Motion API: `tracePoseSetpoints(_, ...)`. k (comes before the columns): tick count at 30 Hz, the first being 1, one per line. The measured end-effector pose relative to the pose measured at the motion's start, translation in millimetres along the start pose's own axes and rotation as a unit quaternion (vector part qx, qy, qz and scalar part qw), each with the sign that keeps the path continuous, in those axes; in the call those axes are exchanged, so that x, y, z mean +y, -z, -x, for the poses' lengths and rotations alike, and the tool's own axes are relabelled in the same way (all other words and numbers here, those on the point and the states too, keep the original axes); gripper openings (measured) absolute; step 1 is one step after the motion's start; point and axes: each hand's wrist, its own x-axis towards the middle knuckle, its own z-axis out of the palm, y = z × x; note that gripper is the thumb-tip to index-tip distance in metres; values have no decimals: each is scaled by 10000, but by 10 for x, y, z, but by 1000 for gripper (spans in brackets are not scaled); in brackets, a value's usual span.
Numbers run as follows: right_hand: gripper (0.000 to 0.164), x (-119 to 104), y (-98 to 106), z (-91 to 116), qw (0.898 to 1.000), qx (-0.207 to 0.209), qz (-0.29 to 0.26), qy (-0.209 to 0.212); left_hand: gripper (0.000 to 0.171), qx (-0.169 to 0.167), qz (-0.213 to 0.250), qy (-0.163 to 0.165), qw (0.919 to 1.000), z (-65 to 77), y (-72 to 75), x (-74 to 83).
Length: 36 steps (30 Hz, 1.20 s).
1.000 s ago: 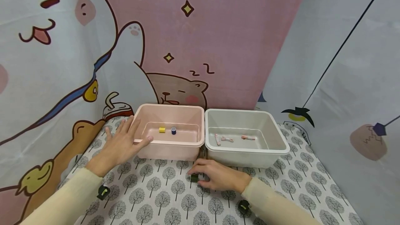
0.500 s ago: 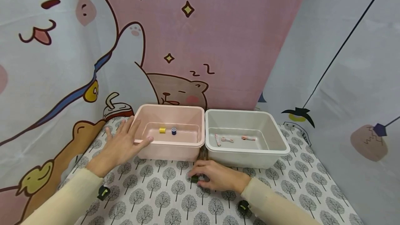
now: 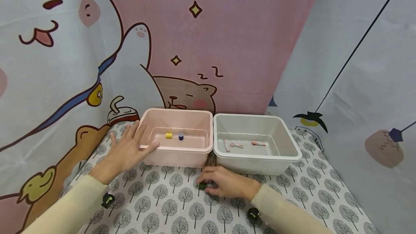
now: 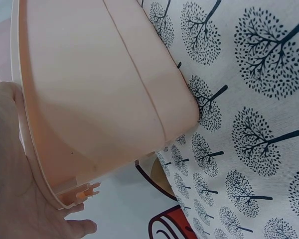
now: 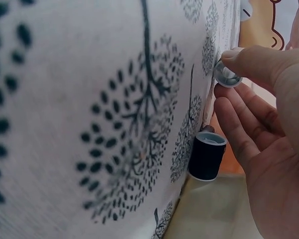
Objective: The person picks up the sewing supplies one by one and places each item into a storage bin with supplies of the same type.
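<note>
My right hand point(image 3: 224, 183) is low over the cloth in front of the tubs, pinching a small dark green thread spool point(image 3: 202, 186) between thumb and fingertips. The right wrist view shows the pale round end of the pinched spool point(image 5: 228, 74). A second, dark thread spool point(image 5: 208, 157) stands on the cloth below those fingers. My left hand point(image 3: 125, 151) rests at the front left corner of the pink tub point(image 3: 182, 158), its fingers spread and its thumb across the rim. Inside that tub lie a yellow spool point(image 3: 169, 135) and a blue spool point(image 3: 180, 136).
A white tub point(image 3: 256, 165) stands against the pink one's right side. Several small pink-and-white pieces point(image 3: 236, 145) lie in it. Both tubs stand on a tree-print cloth point(image 3: 169, 208), close to a cartoon-printed curtain point(image 3: 240, 46) at the back.
</note>
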Motion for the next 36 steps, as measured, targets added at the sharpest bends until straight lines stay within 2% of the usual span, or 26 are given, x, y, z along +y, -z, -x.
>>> tracePoseSetpoints(14, 40, -31, 59, 5, 10000, 64, -31, -36, 109, 9, -50, -4, 10000, 2, -12, 6)
tracePoseSetpoints(26, 38, -69, 115, -3, 9984, 420, -48, 381, 109, -2, -31, -10, 10000, -2, -13, -2)
tracePoseSetpoints(36, 40, -156, 187, 1, 9981, 534, -72, 300, 109, 27, -37, -21, 10000, 3, -10, -6)
